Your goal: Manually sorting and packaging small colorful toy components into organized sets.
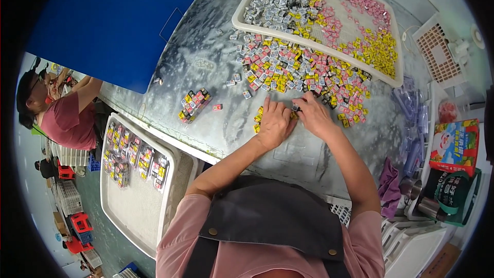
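Note:
My left hand rests on the table with its fingers curved over a small group of yellow blocks, which show at its left edge. Close beside it, my right hand pinches a small dark and grey block between thumb and fingertips. What lies under both palms is hidden. Just beyond the hands spreads a loose heap of tiny blocks in pink, yellow, grey-white and black. To the left sits a neat packed cluster of blocks, with a single pink block beside it.
A white tray of colour-sorted blocks stands at the far side. Lower left, another white tray holds several filled clear packs. A blue board covers the far left; a person works beyond. Clear plastic trays line the right.

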Demonstrator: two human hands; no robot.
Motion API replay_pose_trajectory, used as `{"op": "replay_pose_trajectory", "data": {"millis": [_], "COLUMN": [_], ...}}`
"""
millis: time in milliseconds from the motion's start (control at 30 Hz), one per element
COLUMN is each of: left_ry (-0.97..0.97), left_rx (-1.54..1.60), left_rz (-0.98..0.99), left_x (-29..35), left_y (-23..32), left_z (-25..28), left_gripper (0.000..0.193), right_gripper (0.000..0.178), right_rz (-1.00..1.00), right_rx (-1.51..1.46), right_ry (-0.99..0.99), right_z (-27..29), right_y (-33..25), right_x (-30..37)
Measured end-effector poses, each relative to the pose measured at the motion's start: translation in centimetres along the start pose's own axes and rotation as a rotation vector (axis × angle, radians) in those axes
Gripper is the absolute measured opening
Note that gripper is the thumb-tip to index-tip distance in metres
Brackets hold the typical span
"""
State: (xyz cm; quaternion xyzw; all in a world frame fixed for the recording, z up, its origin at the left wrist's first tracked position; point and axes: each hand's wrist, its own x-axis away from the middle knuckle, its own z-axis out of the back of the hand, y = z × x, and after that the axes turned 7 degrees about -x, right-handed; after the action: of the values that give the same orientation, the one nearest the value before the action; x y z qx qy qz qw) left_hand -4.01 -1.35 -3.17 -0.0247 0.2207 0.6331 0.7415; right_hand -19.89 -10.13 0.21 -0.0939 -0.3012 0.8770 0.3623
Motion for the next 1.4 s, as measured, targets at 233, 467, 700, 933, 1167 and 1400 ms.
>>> {"op": "replay_pose_trajectory", "data": {"millis": [233,467,700,933,1167,1400], "left_ry": [0.093,0.044,-0.056,-0.094,-0.057,-0.052], "left_rx": [0.044,0.079,0.084,0.039,0.062,0.129], "left_rz": [0.008,0.076,0.026,0.035,0.026,0.022], "left_x": [0.1,0.7,0.1,1.0,-0.6,-1.2], "left_y": [-1.3,-1.6,-1.7,-3.6,-2.1,-1.8], "left_z": [0.7,0.9,1.5,3.3,1.3,1.5], "left_gripper": [0.022,0.028,0.041,0.039,0.033,0.032], "right_gripper": [0.035,0.033,0.038,0.037,0.036,0.027], "right_rz": [0.004,0.034,-0.005,-0.048,-0.195,-0.218], "right_rx": [0.041,-0.014,-0.11,-0.056,0.054,0.181], "right_ry": [0.043,0.0,0.03,0.234,0.318,0.255], "right_z": [-0.6,0.0,0.1,-0.2,-0.3,1.4], "right_y": [-0.1,0.0,0.0,1.9,2.8,3.3], "right_x": [-1.0,0.3,1.8,1.7,-0.7,-0.8]}}
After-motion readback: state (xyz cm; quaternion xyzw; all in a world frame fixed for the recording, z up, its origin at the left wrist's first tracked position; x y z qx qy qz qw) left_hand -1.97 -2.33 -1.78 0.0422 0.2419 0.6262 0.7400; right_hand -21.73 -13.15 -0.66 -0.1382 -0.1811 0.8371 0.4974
